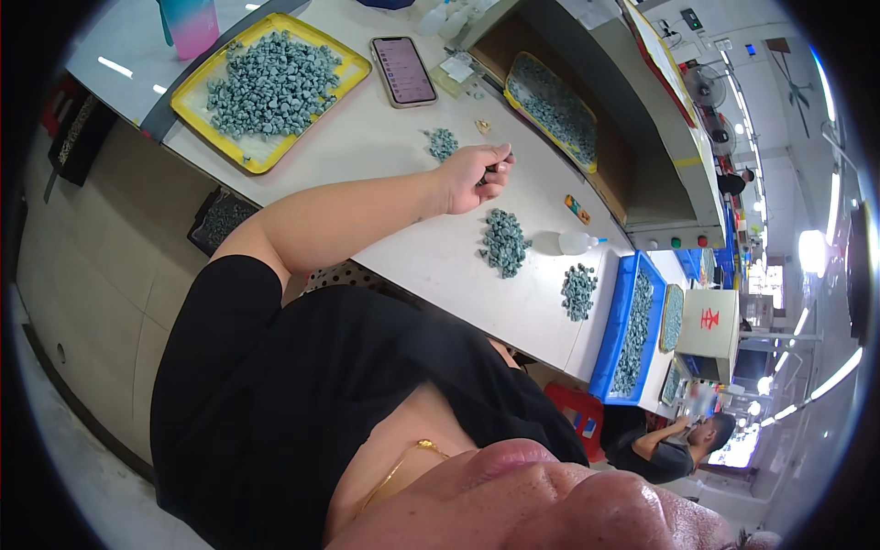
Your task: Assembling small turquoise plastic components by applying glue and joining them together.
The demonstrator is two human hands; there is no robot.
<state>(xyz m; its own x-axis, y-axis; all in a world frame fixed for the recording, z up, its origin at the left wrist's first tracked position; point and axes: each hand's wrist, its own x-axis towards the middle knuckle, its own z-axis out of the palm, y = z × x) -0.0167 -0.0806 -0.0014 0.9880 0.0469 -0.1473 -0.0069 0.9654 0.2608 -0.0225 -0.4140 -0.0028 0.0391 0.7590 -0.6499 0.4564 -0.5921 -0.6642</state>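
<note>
Tabletop (357,139) bears a yellow tray (356,70) and blue bin (610,330) of stones (270,82)

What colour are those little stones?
The stones are greyish blue-green, best seen in the head view.

The sideways-tilted head view overlooks the table (541,295).

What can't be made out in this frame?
All in the head view:
Left hand: curled fingers mostly hide what, if anything, is inside.
Right hand: not visible; whether the black shirt or table hides it is unclear.
Phone: screen text too small to read.
Tumbler: top cut off by the picture's upper edge.
Co-worker: too small and blurred to tell what the hands hold.
</note>
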